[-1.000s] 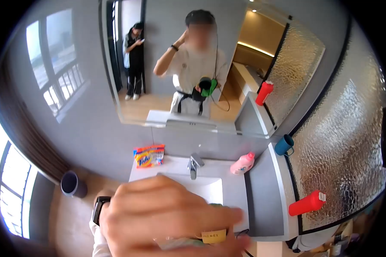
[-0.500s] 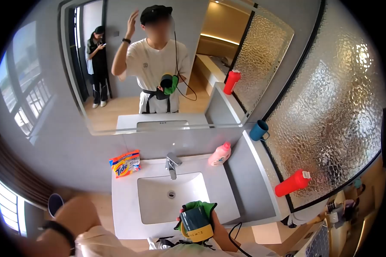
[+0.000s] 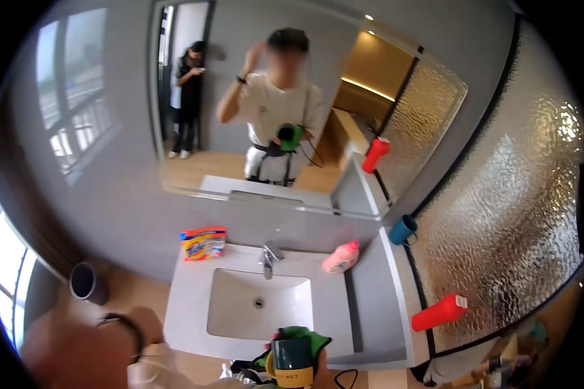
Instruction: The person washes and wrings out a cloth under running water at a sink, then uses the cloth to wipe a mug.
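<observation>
My right hand [image 3: 322, 360] grips a dark teal mug [image 3: 292, 356] with a yellow base and lettering, in front of the sink's near edge. A green cloth [image 3: 313, 338] with a dark edge is bunched around the mug, between it and my palm. Most of those fingers are hidden behind the mug and cloth. My left hand [image 3: 254, 58] shows in the mirror, raised beside my head and empty, its fingers extended though blurred. Below at left, the raised arm is close to the camera, with a black band [image 3: 131, 332] on the wrist.
Around the white sink [image 3: 217, 311] are a faucet [image 3: 268, 262], an orange Tide bag [image 3: 203, 244] and a pink bottle [image 3: 340, 258]. The right ledge holds a blue mug [image 3: 403, 230] and a red bottle [image 3: 439, 312]. A bin [image 3: 87, 283] stands left. The mirror [image 3: 344, 178] reflects another person.
The view has shifted, so the mirror and the reflections sit farther right. My left hand is nearer my head in the mirror. The mug stays in my right hand, lower in view.
</observation>
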The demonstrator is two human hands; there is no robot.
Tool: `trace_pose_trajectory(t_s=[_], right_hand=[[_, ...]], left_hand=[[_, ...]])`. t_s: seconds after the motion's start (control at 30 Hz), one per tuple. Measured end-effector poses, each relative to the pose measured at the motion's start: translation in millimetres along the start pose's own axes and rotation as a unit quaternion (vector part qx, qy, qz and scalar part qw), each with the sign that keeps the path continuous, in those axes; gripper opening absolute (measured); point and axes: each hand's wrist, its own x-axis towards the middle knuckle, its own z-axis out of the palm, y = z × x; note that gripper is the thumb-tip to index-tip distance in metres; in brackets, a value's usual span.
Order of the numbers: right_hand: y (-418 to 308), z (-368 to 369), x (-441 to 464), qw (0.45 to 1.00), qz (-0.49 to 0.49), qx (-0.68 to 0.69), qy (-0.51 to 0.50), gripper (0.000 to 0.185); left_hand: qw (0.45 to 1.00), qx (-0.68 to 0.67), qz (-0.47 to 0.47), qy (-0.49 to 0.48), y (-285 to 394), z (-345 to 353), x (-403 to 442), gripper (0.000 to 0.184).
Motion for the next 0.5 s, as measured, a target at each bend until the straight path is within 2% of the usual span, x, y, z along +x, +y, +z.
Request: trace_pose_trajectory(t_s=[0.03,0.07,0.1,0.13,0.17,0.2,0.27,0.33,0.37,0.4,0.47,0.5], right_hand=[[-5,5,-13,0.999,-0.032,0.013,-0.017,0.048],[-5,12,-25,0.978,-0.14,-0.095,0.124,0.048],[-8,10,-34,0.951,-0.203,-0.17,0.16,0.05],[-14,2,-39,0.918,-0.267,-0.256,0.141,0.052],[-19,-8,-47,0.872,-0.334,-0.338,0.121,0.054],[-25,-15,-55,0.817,-0.393,-0.406,0.116,0.056],[-29,-31,-70,0.733,-0.461,-0.486,0.118,0.06],[-26,-49,-88,0.666,-0.51,-0.532,0.12,0.065],[-22,-58,-99,0.645,-0.52,-0.546,0.122,0.067],[-17,-69,-109,0.63,-0.528,-0.556,0.123,0.07],[-7,-90,-133,0.619,-0.534,-0.562,0.125,0.075],[-8,-129,-162,0.618,-0.532,-0.564,0.131,0.075]], left_hand=[[0.96,0.259,0.017,0.107,-37,-3,-31,0.035],[0.881,0.441,-0.074,0.155,-77,-3,-55,0.038],[0.849,0.48,-0.182,0.124,-116,-3,-85,0.043],[0.839,0.4,-0.35,0.118,-149,3,-135,0.048],[0.81,0.264,-0.486,0.197,-177,35,-169,0.051],[0.801,0.193,-0.54,0.172,-197,56,-209,0.062],[0.787,-0.019,-0.575,0.222,-211,111,-220,0.067],[0.827,0.043,-0.546,0.124,-216,146,-230,0.082],[0.848,0.128,-0.507,0.082,-221,157,-215,0.075],[0.822,0.078,-0.551,0.122,-225,169,-225,0.076],[0.817,0.102,-0.552,0.136,-238,169,-226,0.074],[0.747,-0.035,-0.601,0.282,-245,178,-229,0.06]])
